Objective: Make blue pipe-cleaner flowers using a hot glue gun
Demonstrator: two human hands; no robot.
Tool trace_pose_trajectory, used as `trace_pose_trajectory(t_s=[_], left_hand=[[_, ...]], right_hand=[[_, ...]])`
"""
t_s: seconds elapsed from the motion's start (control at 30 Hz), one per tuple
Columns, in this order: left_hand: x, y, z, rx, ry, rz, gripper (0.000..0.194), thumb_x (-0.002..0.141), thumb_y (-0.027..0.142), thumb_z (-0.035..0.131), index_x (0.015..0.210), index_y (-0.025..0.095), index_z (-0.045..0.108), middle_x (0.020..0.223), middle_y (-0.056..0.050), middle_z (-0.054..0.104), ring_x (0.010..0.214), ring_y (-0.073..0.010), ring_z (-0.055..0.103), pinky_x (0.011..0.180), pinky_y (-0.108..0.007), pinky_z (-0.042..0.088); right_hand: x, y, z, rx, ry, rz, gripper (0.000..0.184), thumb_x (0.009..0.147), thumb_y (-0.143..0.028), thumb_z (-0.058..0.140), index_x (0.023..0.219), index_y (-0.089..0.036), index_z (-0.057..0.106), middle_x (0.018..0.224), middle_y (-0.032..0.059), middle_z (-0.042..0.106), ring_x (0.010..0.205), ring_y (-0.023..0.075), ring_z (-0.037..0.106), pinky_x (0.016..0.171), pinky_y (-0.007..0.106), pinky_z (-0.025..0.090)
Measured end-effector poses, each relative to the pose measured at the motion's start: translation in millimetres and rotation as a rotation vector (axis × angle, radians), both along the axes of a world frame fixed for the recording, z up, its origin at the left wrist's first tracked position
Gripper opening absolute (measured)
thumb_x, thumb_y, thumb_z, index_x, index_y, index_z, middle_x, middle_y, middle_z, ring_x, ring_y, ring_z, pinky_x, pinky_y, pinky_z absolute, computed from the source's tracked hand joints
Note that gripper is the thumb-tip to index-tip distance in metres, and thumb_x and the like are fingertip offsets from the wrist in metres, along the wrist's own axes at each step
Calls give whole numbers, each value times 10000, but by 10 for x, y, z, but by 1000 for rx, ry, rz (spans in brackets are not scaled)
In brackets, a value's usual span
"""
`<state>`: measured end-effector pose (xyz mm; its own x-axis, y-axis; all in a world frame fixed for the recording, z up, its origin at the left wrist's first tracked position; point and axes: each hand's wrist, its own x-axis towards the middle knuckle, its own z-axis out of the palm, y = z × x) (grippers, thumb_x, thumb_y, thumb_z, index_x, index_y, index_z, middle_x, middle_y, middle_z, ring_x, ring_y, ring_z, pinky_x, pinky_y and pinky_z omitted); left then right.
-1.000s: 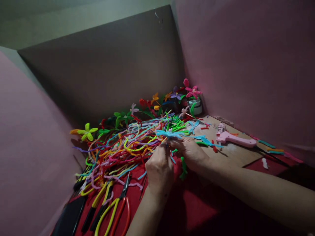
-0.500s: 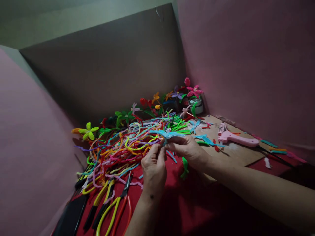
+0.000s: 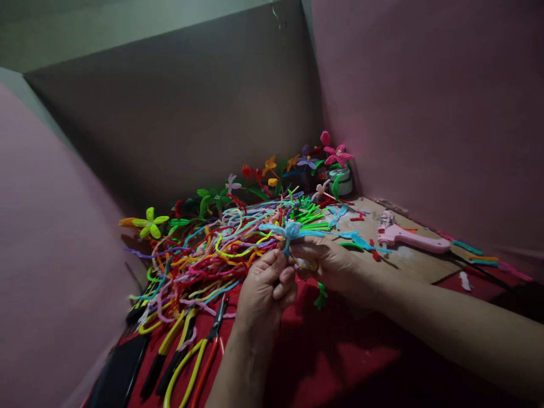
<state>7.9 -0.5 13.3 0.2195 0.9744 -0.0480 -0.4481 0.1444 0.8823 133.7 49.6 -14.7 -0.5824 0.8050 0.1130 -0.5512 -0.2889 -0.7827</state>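
A light-blue pipe-cleaner flower (image 3: pixel 292 230) is held up between both hands, its petals spread and a short stem pointing down. My left hand (image 3: pixel 267 283) pinches the stem from below. Just to the right, my right hand (image 3: pixel 325 258) has its thumb and fingers closed at the base of the petals. Behind the flower lies a big heap of multicoloured pipe cleaners (image 3: pixel 199 266). More light-blue petal pieces (image 3: pixel 359 241) rest on the board to the right, beyond my right hand.
A pink glue gun (image 3: pixel 410 238) lies on a wooden board (image 3: pixel 419 266). Yellow-and-red-handled scissors (image 3: pixel 208 340), black-and-yellow pliers (image 3: pixel 170 345) and a black flat object (image 3: pixel 117 371) lie front left. Finished pipe-cleaner flowers (image 3: pixel 151 224) line the back, beside a white jar (image 3: pixel 340 180).
The blue flower has turned, so a petal now faces me above the stem. My left hand has rolled over, showing more of its curled fingers. The view has shifted slightly.
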Motion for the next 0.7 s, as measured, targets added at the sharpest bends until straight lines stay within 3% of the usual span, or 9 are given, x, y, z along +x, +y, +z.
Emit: trace_pose_trajectory(t_s=[0.1, 0.2, 0.27, 0.4, 0.5, 0.6, 0.7], left_hand=[[-3, -3, -3, -29, -39, -53, 160, 740, 254, 630, 746, 147, 512, 481, 91, 387, 325, 7, 111, 298, -119, 162], [25, -10, -1, 15, 30, -34, 169, 744, 292, 619, 755, 160, 513, 495, 91, 386, 329, -4, 128, 308, -136, 176], [51, -19, -7, 108, 231, 85, 187, 777, 338, 573, 725, 167, 516, 497, 76, 410, 330, -23, 210, 331, -158, 217], [81, -38, -90, 462, 854, 464, 163, 788, 336, 554, 765, 178, 588, 582, 16, 530, 498, -101, 464, 499, -214, 358], [74, -34, -191, 642, 1111, 582, 153, 784, 288, 555, 888, 196, 620, 686, -15, 589, 601, -139, 521, 595, -241, 375], [51, -14, -265, 697, 1146, 608, 153, 802, 259, 519, 882, 202, 635, 669, -20, 589, 582, -145, 524, 591, -242, 367], [25, 7, -292, 690, 1060, 607, 157, 795, 253, 519, 868, 214, 652, 592, -4, 557, 530, -136, 494, 548, -229, 353]], right_hand=[[-1, 18, -28, 1, 42, 56, 135, 676, -253, 695, 747, -150, 646, 650, -14, 603, 556, 85, 529, 508, 212, 345], [-9, 21, -29, 4, 70, 25, 97, 691, -230, 675, 706, -145, 629, 635, -18, 594, 559, 84, 516, 519, 217, 350], [-16, 17, -16, -16, 70, -46, 107, 668, -228, 687, 722, -150, 637, 637, -19, 594, 545, 78, 491, 500, 210, 332], [-25, 4, 7, 0, 42, -141, 147, 609, -213, 718, 725, -154, 650, 670, -9, 600, 550, 77, 456, 482, 206, 305], [-32, -5, -1, 60, 37, -184, 141, 624, -224, 708, 731, -158, 646, 669, -12, 580, 560, 81, 442, 481, 207, 295], [-38, -20, -10, 119, 13, -232, 124, 645, -239, 698, 692, -155, 621, 627, -26, 533, 533, 74, 394, 476, 212, 277], [-37, -50, 11, 208, -21, -285, 184, 661, -260, 697, 595, -153, 563, 542, -49, 462, 495, 64, 333, 479, 222, 259]])
